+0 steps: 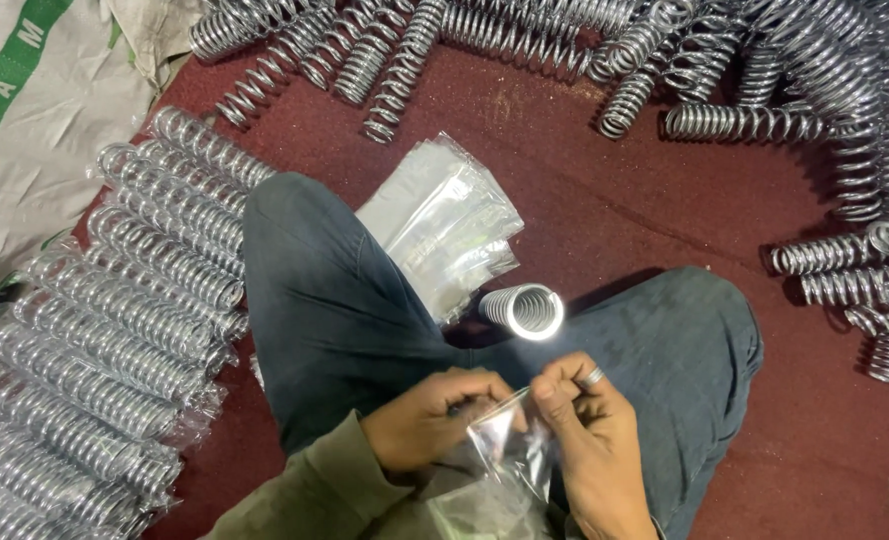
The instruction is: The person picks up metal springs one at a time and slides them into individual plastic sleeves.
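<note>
At nine o'clock, bagged springs (pixel 115 330) are lying in rows. Nearer centre, the left hand (pixel 427 418) and right hand (pixel 590 430) are both pinching a clear plastic bag (pixel 510 450), fingers pressed together at its mouth. A bare spring (pixel 525 310) is lying at twelve o'clock from the fingers, its axis pointing toward the right hand, which is nearer.

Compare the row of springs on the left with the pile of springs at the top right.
The row of springs is wrapped in clear plastic sleeves; the pile of springs is bare metal. The row lies side by side, neatly parallel; the pile is jumbled, with springs pointing every way and overlapping. Both are shiny silver coil springs of similar build, lying on the dark red floor.
</note>
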